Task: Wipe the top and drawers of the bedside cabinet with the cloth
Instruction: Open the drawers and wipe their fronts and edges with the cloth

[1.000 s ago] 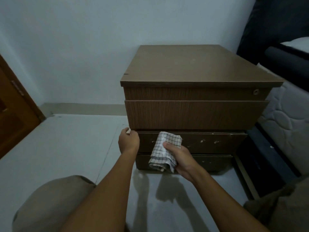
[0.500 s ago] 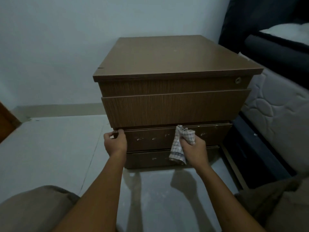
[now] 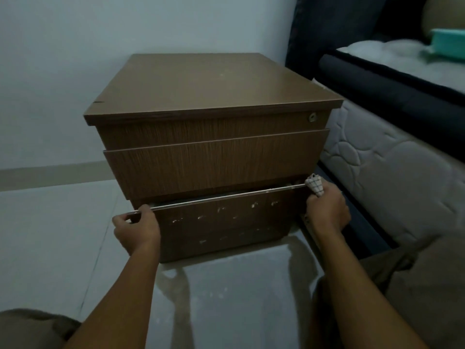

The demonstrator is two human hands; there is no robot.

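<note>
Brown wood-grain bedside cabinet (image 3: 214,152) stands on the pale floor (image 3: 50,235), back to the wall (image 3: 75,59), w/ a bed (image 3: 377,91) just right of it; the quilted mattress side (image 3: 392,177) is close to the cabinet's right flank. The cabinet top (image 3: 206,84) shows a few pale specks and a chip mark near its left front corner. Four drawer fronts are stacked below, and the upper one has a round lock (image 3: 312,117) at its right end. The 3rd drawer (image 3: 226,217) juts out toward the near side, w/ a dark gap and a thin light strip along its top edge. Rows of pale smudges run across its front and across the bottom drawer (image 3: 226,244). Left hand (image 3: 137,229) grips the left end of the 3rd drawer's top edge, fingers curled over it. Right hand (image 3: 327,210) is closed at the right end of that same edge w/ the cloth (image 3: 314,183) bunched in its fist. Only a small checked white corner pokes up above the thumb, touching the drawer's right top corner; the rest is hidden in the hand. Both forearms reach in from the near side. A blurred teal item (image 3: 448,44) lies on the bed, far right.
</note>
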